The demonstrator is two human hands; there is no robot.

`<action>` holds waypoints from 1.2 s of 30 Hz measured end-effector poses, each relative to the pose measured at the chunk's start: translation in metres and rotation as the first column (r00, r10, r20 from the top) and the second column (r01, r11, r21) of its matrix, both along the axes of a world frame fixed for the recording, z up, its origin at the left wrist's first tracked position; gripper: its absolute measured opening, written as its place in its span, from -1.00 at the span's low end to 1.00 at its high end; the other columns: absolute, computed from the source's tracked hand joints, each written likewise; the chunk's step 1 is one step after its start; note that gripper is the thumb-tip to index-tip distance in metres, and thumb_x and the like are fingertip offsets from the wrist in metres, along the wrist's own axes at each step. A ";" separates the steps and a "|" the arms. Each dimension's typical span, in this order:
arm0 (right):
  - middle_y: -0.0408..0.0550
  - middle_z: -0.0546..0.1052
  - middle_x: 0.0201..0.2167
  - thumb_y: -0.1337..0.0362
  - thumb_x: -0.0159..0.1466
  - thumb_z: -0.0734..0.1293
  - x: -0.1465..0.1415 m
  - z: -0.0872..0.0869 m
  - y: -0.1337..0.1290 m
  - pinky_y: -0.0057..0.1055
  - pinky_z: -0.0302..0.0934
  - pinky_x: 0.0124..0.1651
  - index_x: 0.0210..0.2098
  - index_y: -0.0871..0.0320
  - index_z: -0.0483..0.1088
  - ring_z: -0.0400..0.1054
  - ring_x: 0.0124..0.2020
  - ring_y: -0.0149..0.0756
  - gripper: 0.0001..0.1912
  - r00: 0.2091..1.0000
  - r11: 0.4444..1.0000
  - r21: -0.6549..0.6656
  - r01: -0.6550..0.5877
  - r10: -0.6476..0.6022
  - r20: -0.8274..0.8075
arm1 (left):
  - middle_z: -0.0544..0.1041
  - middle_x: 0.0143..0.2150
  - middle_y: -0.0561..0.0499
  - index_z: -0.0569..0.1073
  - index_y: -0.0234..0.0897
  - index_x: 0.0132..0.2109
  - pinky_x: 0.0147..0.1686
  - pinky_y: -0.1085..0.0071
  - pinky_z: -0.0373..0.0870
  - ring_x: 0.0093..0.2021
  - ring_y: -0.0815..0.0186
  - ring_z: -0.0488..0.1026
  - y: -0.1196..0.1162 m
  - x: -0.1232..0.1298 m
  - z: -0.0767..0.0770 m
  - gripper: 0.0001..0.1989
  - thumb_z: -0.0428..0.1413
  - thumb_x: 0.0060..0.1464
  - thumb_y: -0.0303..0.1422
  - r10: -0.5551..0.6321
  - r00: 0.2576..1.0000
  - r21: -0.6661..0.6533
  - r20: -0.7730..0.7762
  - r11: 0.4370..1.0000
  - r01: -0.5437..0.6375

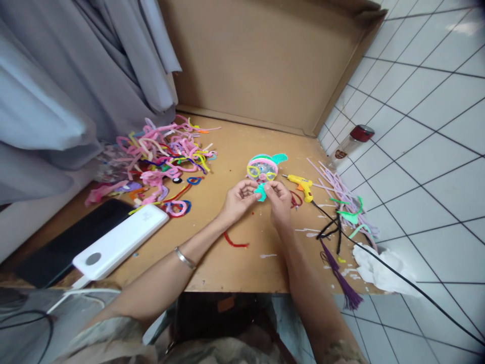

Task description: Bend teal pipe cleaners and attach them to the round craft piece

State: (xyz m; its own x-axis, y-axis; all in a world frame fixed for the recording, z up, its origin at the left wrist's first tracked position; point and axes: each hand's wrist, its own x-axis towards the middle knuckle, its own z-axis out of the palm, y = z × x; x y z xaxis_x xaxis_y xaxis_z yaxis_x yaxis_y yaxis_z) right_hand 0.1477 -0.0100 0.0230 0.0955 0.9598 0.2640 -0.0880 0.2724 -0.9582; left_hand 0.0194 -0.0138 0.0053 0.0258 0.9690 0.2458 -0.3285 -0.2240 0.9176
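Note:
Between the fingertips of my left hand and my right hand is a small teal pipe-cleaner piece; both hands are closed on it. Just beyond my fingers lies a round pipe-cleaner figure with a pink rim, yellow rings like glasses and a clear middle. A green pipe-cleaner flap sticks out at its upper right. A yellow glue gun rests to the right of my right hand. Near my right wrist are coiled dark red pipe cleaners, partly hidden.
Colourful pipe cleaners are heaped at the left, behind a white power bank and a black flat device. On the right lie lilac pipe cleaners, a purple tassel, white tissue and a red-lidded bottle. A cord crosses there.

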 end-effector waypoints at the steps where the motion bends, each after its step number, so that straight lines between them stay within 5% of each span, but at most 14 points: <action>1: -0.14 0.48 -0.48 -0.01 0.08 0.41 0.001 0.000 0.000 -0.37 0.27 -0.30 -0.40 0.10 0.37 0.33 -0.40 -0.32 -0.68 1.000 1.000 -0.010 -0.004 0.004 0.005 | 0.52 -0.38 0.06 0.47 -0.31 -0.24 -0.27 0.46 0.43 -0.39 0.43 0.44 0.000 0.000 -0.001 -0.53 0.45 -0.24 -0.19 -0.001 1.000 0.002 -0.007 1.000 0.001; 19: -0.17 0.45 -0.53 0.01 0.04 0.45 0.007 0.004 0.000 -0.41 0.23 -0.38 -0.46 0.12 0.39 0.27 -0.46 -0.38 -0.68 0.998 0.997 -0.058 -0.051 0.053 0.046 | 0.54 -0.41 0.03 0.52 -0.31 -0.25 -0.28 0.41 0.45 -0.39 0.37 0.47 0.000 0.000 -0.002 -0.55 0.41 -0.18 -0.09 -0.006 0.997 0.042 -0.078 0.999 0.009; 30: -0.17 0.48 -0.57 -0.02 0.06 0.47 0.007 0.002 0.001 -0.35 0.30 -0.33 -0.43 0.12 0.40 0.33 -0.49 -0.35 -0.65 0.999 0.997 -0.049 -0.053 0.052 -0.012 | 0.56 -0.45 0.00 0.57 -0.34 -0.28 -0.44 0.45 0.40 -0.47 0.38 0.45 0.000 -0.007 0.005 -0.60 0.37 -0.16 -0.11 -0.106 0.992 -0.166 0.063 0.979 0.116; 36: -0.15 0.51 -0.53 -0.03 0.04 0.49 0.006 0.004 0.000 -0.37 0.29 -0.33 -0.42 0.14 0.43 0.34 -0.47 -0.35 -0.63 0.997 0.995 -0.068 -0.072 0.070 -0.037 | 0.52 -0.53 0.03 0.55 -0.35 -0.35 -0.48 0.47 0.37 -0.54 0.41 0.41 0.000 -0.005 0.006 -0.59 0.40 -0.21 -0.10 -0.100 0.994 -0.172 0.037 0.979 0.105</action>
